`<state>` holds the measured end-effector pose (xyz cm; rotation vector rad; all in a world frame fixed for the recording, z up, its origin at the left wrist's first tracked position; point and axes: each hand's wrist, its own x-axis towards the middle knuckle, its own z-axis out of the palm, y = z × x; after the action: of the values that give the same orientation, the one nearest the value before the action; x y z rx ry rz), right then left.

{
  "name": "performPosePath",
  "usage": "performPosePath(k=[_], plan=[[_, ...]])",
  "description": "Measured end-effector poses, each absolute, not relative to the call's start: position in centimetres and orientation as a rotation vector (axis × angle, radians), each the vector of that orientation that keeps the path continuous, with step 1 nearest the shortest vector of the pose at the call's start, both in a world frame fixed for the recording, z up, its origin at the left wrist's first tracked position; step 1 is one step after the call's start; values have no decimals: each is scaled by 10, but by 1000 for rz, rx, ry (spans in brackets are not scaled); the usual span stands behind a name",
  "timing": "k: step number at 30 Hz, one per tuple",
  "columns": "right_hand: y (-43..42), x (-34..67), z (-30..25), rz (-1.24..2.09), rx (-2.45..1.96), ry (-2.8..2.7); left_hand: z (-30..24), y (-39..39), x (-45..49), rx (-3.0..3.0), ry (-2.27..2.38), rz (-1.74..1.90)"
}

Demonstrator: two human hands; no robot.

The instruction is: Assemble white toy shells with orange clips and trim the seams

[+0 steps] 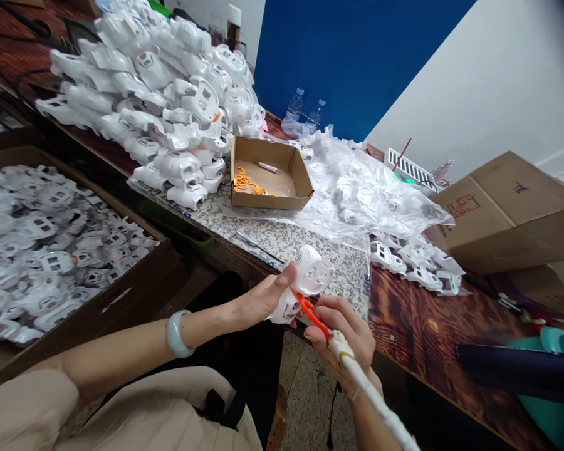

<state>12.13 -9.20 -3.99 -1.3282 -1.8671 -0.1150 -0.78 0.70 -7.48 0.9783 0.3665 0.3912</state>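
Note:
In my left hand [263, 300] are white moulded plastic shells [314, 269], gripped between thumb and fingers above the table's front edge. My right hand [343, 326] is closed around an orange looped piece [313, 316], whose far end touches the shells. Behind the orange piece a long white wrapped rod or cord [371, 388] runs toward the lower right; whether the two are joined is hard to tell. On the speckled board [352, 275] by my left hand lies a thin metal rod tool [258, 246].
A big heap of white shells [169, 94] rises at the back left. Nearby, an open cardboard box [272, 202] holds orange pieces. Clear plastic bags [366, 181], more shells [418, 263] and a large carton [512, 207] occupy the right. A shell-filled box [136, 219] stands lower left.

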Motion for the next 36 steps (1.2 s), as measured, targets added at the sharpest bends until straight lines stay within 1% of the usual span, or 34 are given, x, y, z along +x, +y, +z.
performPosePath(k=[10,17,20,24,27,31,36], plan=[[-92,112,-52,-174,-1227,-1943,-71,3,-17,1267,401,316],[-89,104,-63,-225,-1263,-1882,-77,4,-19,1337,403,263],[-87,109,-59,-169,-1286,-1866,-79,8,-15,1270,402,262],[-95,118,-45,51,-1365,-1742,-85,9,-10,1044,352,248],[-104,123,-39,148,-1378,-1609,-89,9,-10,950,281,249],[-107,122,-40,139,-1388,-1598,-92,9,-10,950,250,249],[-101,114,-43,54,-1333,-1735,-94,9,-12,1007,286,278]])
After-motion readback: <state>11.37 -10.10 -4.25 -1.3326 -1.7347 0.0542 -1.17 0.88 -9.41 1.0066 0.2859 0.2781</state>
